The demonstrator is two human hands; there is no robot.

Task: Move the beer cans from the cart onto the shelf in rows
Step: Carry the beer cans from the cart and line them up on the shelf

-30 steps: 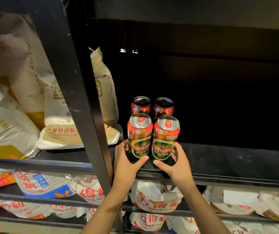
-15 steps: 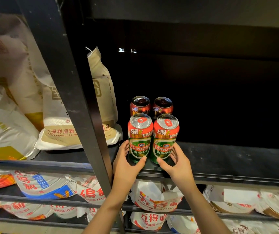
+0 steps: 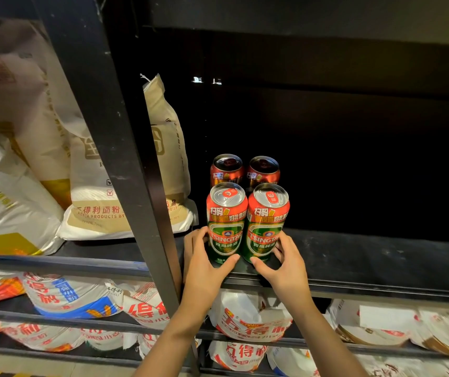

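Both hands cup the near pair of cans from below and outside. Left hand (image 3: pixel 203 263): fingers curled round the left flank of the left can (image 3: pixel 226 221), thumb laid across its lower front; the grip is wrapped on the can. Right hand (image 3: pixel 283 268): fingers curled round the right flank of the right can (image 3: pixel 266 223), thumb tip at its base; likewise wrapped on that can.

Head view: the two near cans stand upright, side by side and touching, at the near edge of the shelf (image 3: pixel 367 257), a dark board. Each has a red band at the top and a green body. Directly behind them stand two rear cans (image 3: pixel 227 170), also upright and side by side, in shadow; the four form two rows of two. To the right of the cans the shelf board is bare and dark. A black post (image 3: pixel 125 170) rises just left of the left hand. Left of the post, flour sacks (image 3: pixel 101 210) lie on the same level. On the lower tiers, more bags (image 3: pixel 247 319) with red print lie flat.
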